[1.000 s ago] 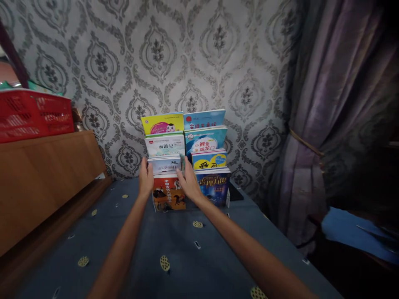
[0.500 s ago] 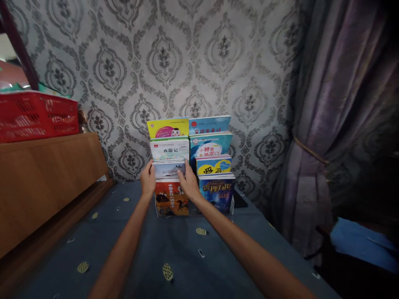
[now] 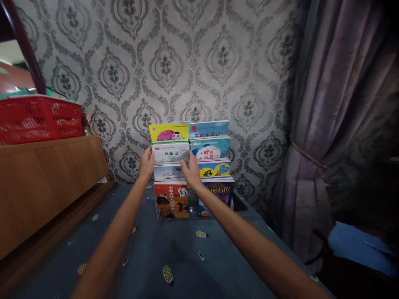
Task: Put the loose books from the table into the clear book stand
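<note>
Books stand upright in two stepped columns on the cloth. My left hand [image 3: 146,163] grips the left edge of a white book [image 3: 165,153] in the left column. On the same book's right side, my right hand [image 3: 192,171] has its thumb across the front cover and its fingers hidden behind. Just below are a pale grey-blue book [image 3: 166,172] and, in front, an orange book [image 3: 172,200]. A yellow book [image 3: 168,131] rises behind. The right column has a light blue book [image 3: 208,128], a teal book [image 3: 218,145], a yellow-and-blue book [image 3: 215,169] and a dark blue book [image 3: 218,195], partly covered by my right forearm.
Dark blue patterned cloth [image 3: 183,257] covers the surface. To the left, a red basket [image 3: 65,118] sits on a wooden cabinet [image 3: 52,174]. A patterned wall [image 3: 199,62] stands behind the books. A tied curtain [image 3: 311,166] hangs at the right, near a blue cloth-like item [image 3: 358,249].
Both hands have moved up and back, from the pale grey-blue book to the white book behind it. The view has tilted up slightly.
</note>
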Demonstrator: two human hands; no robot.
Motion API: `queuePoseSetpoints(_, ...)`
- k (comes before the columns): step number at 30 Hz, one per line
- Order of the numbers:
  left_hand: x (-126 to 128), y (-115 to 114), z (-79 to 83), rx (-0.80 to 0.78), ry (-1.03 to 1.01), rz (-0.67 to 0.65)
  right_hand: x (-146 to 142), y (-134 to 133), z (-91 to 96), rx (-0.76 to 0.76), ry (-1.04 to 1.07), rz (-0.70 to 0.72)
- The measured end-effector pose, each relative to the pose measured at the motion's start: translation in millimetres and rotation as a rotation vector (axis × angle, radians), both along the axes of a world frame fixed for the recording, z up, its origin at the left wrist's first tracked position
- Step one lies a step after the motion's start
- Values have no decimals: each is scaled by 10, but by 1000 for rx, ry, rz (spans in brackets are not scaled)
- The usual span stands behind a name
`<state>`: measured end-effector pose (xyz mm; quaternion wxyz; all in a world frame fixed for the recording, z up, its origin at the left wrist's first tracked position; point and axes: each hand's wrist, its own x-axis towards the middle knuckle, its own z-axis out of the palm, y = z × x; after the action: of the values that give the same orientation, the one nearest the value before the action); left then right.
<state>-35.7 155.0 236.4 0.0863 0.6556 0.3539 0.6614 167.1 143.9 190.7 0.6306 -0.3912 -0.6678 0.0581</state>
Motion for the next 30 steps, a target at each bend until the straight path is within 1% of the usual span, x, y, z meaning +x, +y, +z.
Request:
queuePoseSetpoints(6, 47, -57, -6, -18, -37, -63, -20, 3, 6, -8, 0, -22)
queuePoseSetpoints(12, 22, -37, -37, -24, -24, -73, 30, -51, 15, -9, -41, 0)
queuePoseSetpoints(14, 1, -21, -55, -22, -40, -25, 73, -76, 18, -1, -56, 2)
queuePoseSetpoints(17, -4, -31, -35, 5, -36, 143, 165, -114, 40, 39, -51, 5)
queuePoseSetpoints(19, 40, -80, 27, 75, 31, 237, 243, -140, 70, 58, -49, -3)
queuePoseSetpoints(22, 192, -199, 168, 204, 205, 295, 374, -181, 123, 67, -49, -22)
queuePoseSetpoints(26, 452, -304, 385, 292, 409, 268, 562, -235, 158, 78, -44, -47)
queuePoseSetpoints(28, 552, -279, 525, 320, 460, 248, 653, -272, 157, 76, -40, -65)
queuePoseSetpoints(30, 627, -204, 703, 338, 484, 257, 734, -322, 147, 66, -32, -82)
